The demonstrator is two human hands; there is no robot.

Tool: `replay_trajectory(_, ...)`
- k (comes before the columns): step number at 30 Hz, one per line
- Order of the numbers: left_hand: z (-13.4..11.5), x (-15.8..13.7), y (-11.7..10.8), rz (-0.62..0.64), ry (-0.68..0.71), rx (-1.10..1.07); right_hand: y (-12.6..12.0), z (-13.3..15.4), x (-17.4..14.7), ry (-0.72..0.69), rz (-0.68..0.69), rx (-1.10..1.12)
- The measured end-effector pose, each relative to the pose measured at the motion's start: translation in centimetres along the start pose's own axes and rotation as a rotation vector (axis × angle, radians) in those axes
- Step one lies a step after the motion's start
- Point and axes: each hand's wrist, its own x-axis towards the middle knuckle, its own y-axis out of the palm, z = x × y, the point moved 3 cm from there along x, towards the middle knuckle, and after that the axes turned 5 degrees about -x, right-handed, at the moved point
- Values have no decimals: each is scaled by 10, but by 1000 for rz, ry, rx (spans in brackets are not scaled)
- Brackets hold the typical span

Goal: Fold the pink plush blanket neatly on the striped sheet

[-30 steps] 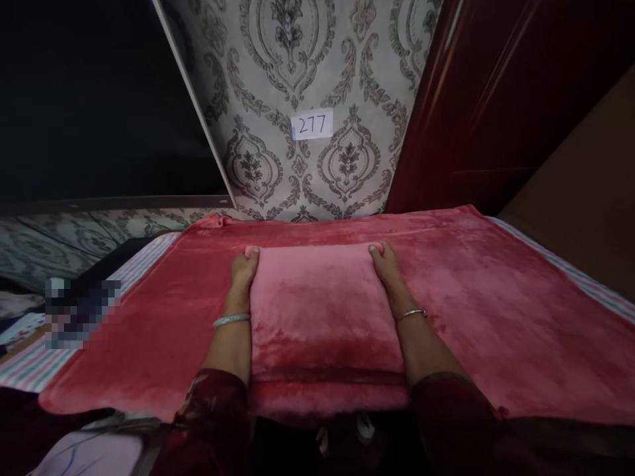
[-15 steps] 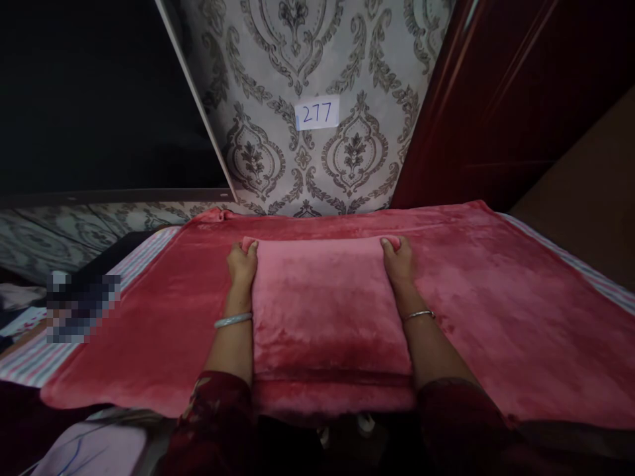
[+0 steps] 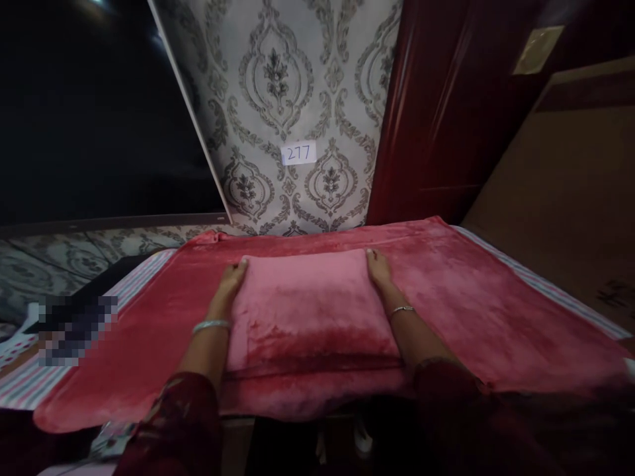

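Note:
A square pink plush cushion (image 3: 307, 297) lies flat on a red-pink plush blanket (image 3: 471, 311) spread over the table. A fold or flap edge runs across its near side. My left hand (image 3: 233, 277) is at the cushion's far left corner, thumb along the edge and the other fingers mostly hidden. At the far right corner, my right hand (image 3: 380, 266) holds the edge in the same way, its thumb on top. Both forearms lie along the cushion's sides.
Beneath the blanket, a striped cloth (image 3: 536, 274) shows at both sides. A dark screen (image 3: 99, 119) stands at back left, before a patterned wall with a paper label (image 3: 298, 153). A dark red wooden panel (image 3: 436, 99) and a cardboard box (image 3: 570, 165) are at right.
My view has shifted right and tilted up. Both hands remain at the cushion's far corners, where the corner tips that stuck out past the thumbs no longer show.

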Motion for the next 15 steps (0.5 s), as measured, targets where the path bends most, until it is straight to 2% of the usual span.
replay_trajectory(3,8,-22,-22,48,12,49,-22,-15,-14,18,30,-23)
replay_trajectory(6,22,-48,-34,105,37,100,-31,-27,-36,15,127,-26)
replay_trajectory(10,37,-76,-39,147,79,104,-33,-29,-62,-31,262,-20)
replay_trajectory(15,38,-98,-38,180,104,153,-45,-24,-80,-91,357,-29)
